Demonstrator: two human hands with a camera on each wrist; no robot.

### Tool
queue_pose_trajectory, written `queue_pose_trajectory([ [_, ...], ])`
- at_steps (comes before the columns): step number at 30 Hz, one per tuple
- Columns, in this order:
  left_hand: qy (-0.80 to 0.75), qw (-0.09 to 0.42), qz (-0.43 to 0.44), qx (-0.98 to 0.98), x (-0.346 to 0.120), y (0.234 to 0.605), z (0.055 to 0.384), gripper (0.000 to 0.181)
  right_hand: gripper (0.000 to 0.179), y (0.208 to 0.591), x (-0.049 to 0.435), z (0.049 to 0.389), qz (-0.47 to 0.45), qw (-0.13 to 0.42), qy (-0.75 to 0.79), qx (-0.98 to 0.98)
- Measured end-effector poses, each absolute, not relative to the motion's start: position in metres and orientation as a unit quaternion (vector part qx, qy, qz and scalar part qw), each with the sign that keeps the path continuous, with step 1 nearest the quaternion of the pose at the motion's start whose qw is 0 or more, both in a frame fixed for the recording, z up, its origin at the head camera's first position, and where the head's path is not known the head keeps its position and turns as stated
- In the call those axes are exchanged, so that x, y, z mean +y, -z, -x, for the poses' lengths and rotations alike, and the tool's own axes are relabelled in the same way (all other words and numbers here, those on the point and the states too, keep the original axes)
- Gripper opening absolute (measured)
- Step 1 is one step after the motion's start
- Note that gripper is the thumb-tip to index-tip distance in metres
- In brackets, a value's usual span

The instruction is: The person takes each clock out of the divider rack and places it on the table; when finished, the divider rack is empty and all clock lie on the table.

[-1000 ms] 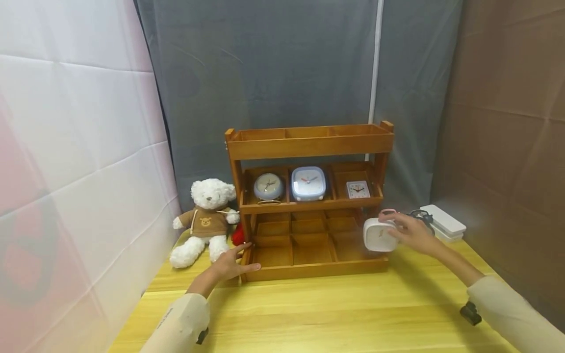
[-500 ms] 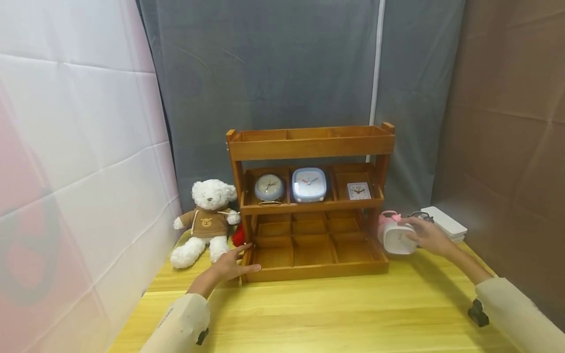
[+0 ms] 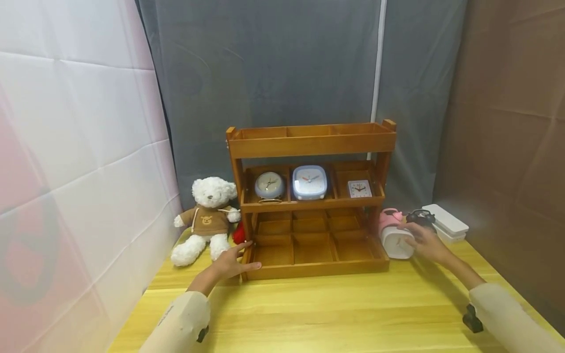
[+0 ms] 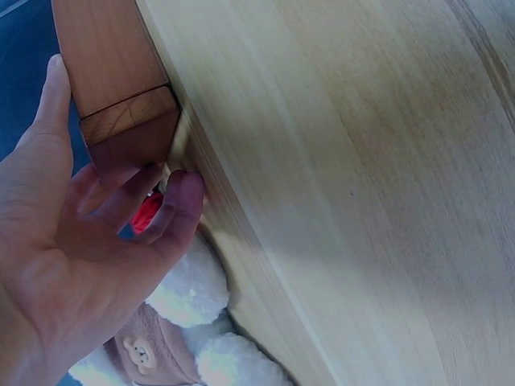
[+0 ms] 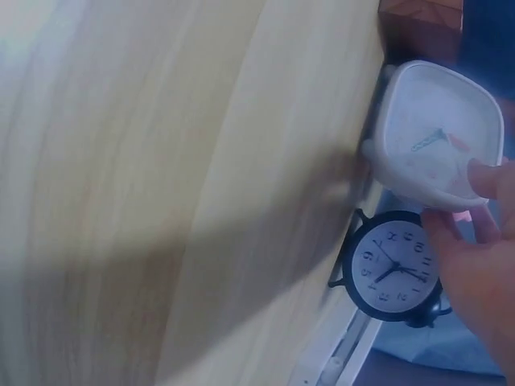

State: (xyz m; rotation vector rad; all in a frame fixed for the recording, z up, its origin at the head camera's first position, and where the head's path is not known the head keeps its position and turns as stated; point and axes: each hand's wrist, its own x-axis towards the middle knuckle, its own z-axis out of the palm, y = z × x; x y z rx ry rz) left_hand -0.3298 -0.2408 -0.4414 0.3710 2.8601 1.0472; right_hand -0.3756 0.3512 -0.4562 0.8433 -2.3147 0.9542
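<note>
My right hand (image 3: 427, 243) holds a white square alarm clock (image 3: 397, 244) low beside the shelf's right end. In the right wrist view, the thumb (image 5: 485, 178) lies on the clock's face (image 5: 438, 129) and the other fingers are partly hidden behind it. A pink clock (image 3: 388, 218) and a black twin-bell alarm clock (image 5: 394, 265) stand close by. With thumb and fingers spread, my left hand (image 3: 227, 264) touches the lower left corner of the wooden tiered shelf (image 3: 315, 272). The middle tier bears a round clock (image 3: 269, 185), a blue-rimmed clock (image 3: 310, 182) and a small white clock (image 3: 359, 189).
A white teddy bear in a brown sweater (image 3: 207, 221) sits left of the shelf, near a red object (image 3: 239, 234). White boxes (image 3: 446, 220) lie stacked behind the right hand. The yellow wooden table (image 3: 309, 309) extends in front, between a white side curtain (image 3: 88, 122) and a brown one (image 3: 507, 122).
My right hand has carried the white clock right and down, from before the shelf's right end to just in front of the pink clock. The left hand stays at the shelf corner.
</note>
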Motion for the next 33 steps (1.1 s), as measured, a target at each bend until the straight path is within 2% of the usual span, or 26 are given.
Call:
queue_pose_trajectory([
  [10,-0.348,0.036,-0.122,0.929,-0.242,0.445,0.332,0.093,0.032,0.459,0.352,0.381,-0.306,0.265,-0.328,-0.854],
  [17,-0.344,0.036,-0.120,0.931,-0.243,0.448,0.334,0.094,0.031,0.451,0.352,0.373,-0.281,0.240,-0.340,-0.865],
  [24,-0.339,0.036,-0.122,0.932,-0.243,0.448,0.333,0.094,0.032,0.430,0.350,0.365,-0.273,0.230,-0.341,-0.870],
  [33,-0.336,0.035,-0.129,0.932,-0.242,0.446,0.333,0.093,0.034,0.384,0.335,0.356,-0.242,0.188,-0.357,-0.882],
])
